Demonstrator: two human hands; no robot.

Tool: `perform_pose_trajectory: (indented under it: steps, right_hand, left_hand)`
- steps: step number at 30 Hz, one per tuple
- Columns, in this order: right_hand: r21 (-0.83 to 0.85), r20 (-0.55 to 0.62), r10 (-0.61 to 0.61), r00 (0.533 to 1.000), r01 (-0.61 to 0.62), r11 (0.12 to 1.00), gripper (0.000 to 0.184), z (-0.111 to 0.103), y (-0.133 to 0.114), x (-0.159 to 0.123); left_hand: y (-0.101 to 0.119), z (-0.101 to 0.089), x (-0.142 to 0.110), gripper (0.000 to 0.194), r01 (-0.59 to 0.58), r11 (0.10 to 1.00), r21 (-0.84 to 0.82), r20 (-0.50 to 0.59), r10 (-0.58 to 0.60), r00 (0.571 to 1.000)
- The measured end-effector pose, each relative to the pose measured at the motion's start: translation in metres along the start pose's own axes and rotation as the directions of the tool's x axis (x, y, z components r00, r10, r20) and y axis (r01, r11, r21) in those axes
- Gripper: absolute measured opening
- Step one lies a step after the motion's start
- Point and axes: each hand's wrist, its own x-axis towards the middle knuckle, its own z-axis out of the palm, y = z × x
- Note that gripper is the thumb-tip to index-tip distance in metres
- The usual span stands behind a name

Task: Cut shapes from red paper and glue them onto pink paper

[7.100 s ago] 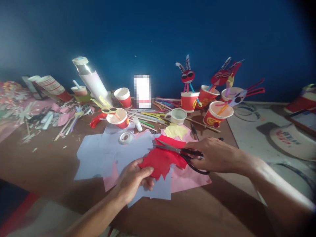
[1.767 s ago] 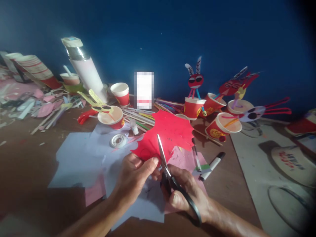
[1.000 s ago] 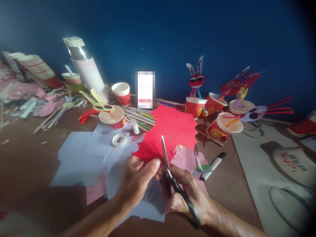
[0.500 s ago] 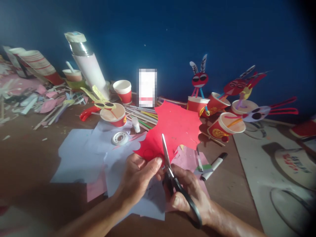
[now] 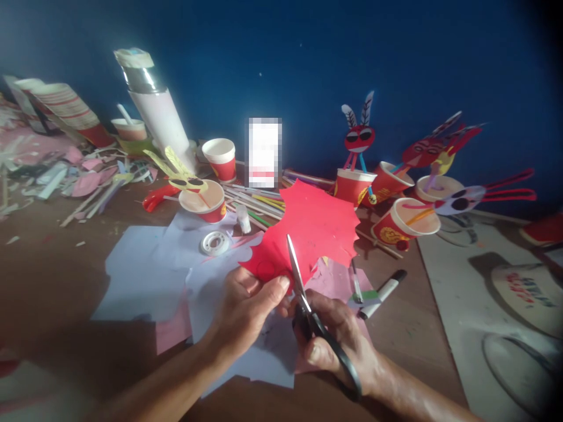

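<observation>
My left hand (image 5: pixel 250 313) pinches the lower edge of a sheet of red paper (image 5: pixel 319 220), thumb on top. The paper has a jagged, scalloped outline and a small circle drawn near my thumb. My right hand (image 5: pixel 341 334) grips black-handled scissors (image 5: pixel 295 266), whose blades point up and lie over the lower part of the paper. How far the lower blade is hidden behind the paper I cannot tell. Beneath both hands lie pale blue paper (image 5: pixel 141 272) and pink paper (image 5: pixel 329 284). A white marker (image 5: pixel 382 295) lies to the right of my right hand.
A white tape roll (image 5: pixel 214 242) and a small glue bottle (image 5: pixel 243 218) lie left of the red paper. Behind are colored sticks (image 5: pixel 253 202), a red paper cup (image 5: pixel 219 158), a leaning thermos (image 5: pixel 160 117) and cups with paper figures (image 5: pixel 359 138). Paper scraps (image 5: pixel 88 176) cover the left.
Earlier the scissors came from the right across crumpled red paper; since then the sheet has been turned and spread, with the blades pointing up. Over the last second, both hands barely move.
</observation>
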Motion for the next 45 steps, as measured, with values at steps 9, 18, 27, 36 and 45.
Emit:
perform_pose_trajectory:
  steps: [9,18,27,36,45]
  right_hand:
    - [-0.053,-0.009,0.051,0.999,-0.051,0.997,0.053,-0.004,0.002,-0.003]
    - [-0.042,0.002,0.073,0.997,-0.072,0.996,0.05,-0.005,0.001,-0.003]
    - [-0.052,0.002,0.086,0.996,-0.086,0.995,0.048,-0.004,-0.002,-0.002]
    - [-0.111,0.004,0.087,0.996,-0.086,0.99,0.047,-0.008,-0.002,-0.001]
    - [-0.113,-0.056,0.057,0.997,-0.063,0.992,0.047,-0.007,0.003,-0.002]
  left_hand:
    - [0.006,-0.004,0.005,0.018,-0.007,0.997,0.081,-0.005,0.008,1.0]
    - [0.013,-0.009,0.008,0.017,0.001,0.987,0.163,0.051,-0.01,0.999]
    - [0.016,-0.013,0.011,0.01,0.019,0.986,0.163,0.107,-0.037,0.994]
    - [0.013,-0.019,0.012,0.014,0.04,0.973,0.226,0.122,-0.069,0.99]
    - [0.009,-0.015,0.013,0.021,0.065,0.993,0.098,0.136,-0.078,0.988]
